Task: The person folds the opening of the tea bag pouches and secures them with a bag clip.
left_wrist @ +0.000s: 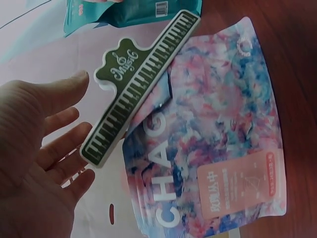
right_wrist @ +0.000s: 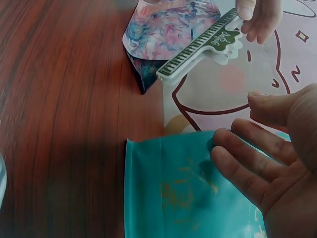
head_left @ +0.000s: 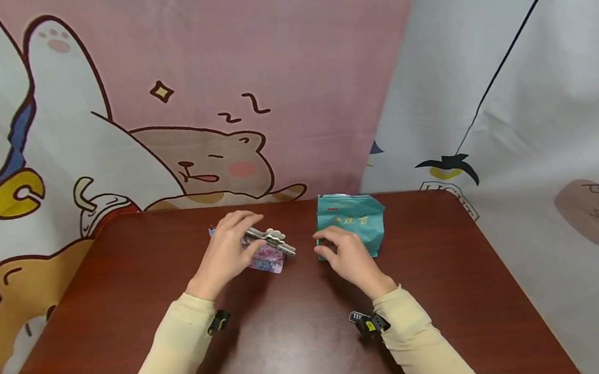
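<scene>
A pink-and-blue patterned pouch [left_wrist: 223,109] stands on the table, lettered "CHAG" in the left wrist view. Across its top edge slants a green-and-white clip [left_wrist: 143,84] with piano keys and the word "Music". My left hand [head_left: 225,251] is beside the clip, thumb and fingers spread apart; in the left wrist view the thumb does not touch it. A teal pouch [head_left: 356,210] with gold characters stands to the right. My right hand [head_left: 350,259] hovers in front of that pouch, fingers loosely bent and holding nothing. Whether its fingertips touch the teal surface, I cannot tell.
Both pouches stand toward the far edge of the dark red-brown table [head_left: 285,335]. Behind the table hangs a cloth [head_left: 322,73] printed with cartoon animals. Each wrist wears a small dark strapped device, such as the right one [head_left: 370,323].
</scene>
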### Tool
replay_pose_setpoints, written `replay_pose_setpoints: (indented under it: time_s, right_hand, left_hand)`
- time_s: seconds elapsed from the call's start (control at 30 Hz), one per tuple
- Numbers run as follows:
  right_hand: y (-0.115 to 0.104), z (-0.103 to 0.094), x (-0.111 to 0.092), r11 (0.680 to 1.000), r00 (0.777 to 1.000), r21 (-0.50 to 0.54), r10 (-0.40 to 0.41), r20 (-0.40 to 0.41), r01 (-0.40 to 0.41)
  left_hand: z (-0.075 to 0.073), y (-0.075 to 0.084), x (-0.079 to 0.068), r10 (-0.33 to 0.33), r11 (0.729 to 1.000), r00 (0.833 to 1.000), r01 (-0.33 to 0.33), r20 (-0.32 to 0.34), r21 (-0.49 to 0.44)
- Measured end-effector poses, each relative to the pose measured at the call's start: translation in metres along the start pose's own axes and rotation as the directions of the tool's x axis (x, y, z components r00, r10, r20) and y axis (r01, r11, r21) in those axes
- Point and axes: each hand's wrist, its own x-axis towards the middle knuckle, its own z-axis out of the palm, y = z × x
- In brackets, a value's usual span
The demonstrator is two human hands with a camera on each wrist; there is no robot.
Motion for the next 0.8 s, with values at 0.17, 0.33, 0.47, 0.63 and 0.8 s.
replay_pose_setpoints:
  time_s: [0.17, 0.33, 0.47, 0.63, 0.8]
  right_hand:
    - [0.006, -0.009, -0.005, 1.0, 0.999, -0.003, -0.03, -0.026, 0.03]
    - [0.012, -0.02, -0.012, 1.0, 0.998, -0.012, -0.026, -0.051, 0.025]
    - [0.018, -0.029, -0.017, 1.0, 0.998, -0.021, -0.02, -0.052, 0.019]
    - [0.028, -0.039, -0.023, 0.999, 0.998, -0.034, -0.016, -0.063, 0.014]
    - [0.038, -0.05, -0.028, 0.998, 0.998, -0.065, -0.02, -0.063, 0.016]
  left_hand:
    - [-0.001, 0.005, 0.001, 0.027, 0.999, 1.0, -0.027, 0.002, 0.023]
    - [0.0, 0.012, 0.005, 0.043, 0.998, 0.999, -0.043, 0.015, 0.046]
    - [0.001, 0.017, 0.008, 0.051, 0.998, 0.999, -0.052, 0.019, 0.042]
    - [0.006, 0.023, 0.01, 0.051, 0.998, 0.998, -0.052, 0.028, 0.041]
    - [0.01, 0.029, 0.008, 0.031, 0.999, 0.999, -0.032, 0.035, 0.034]
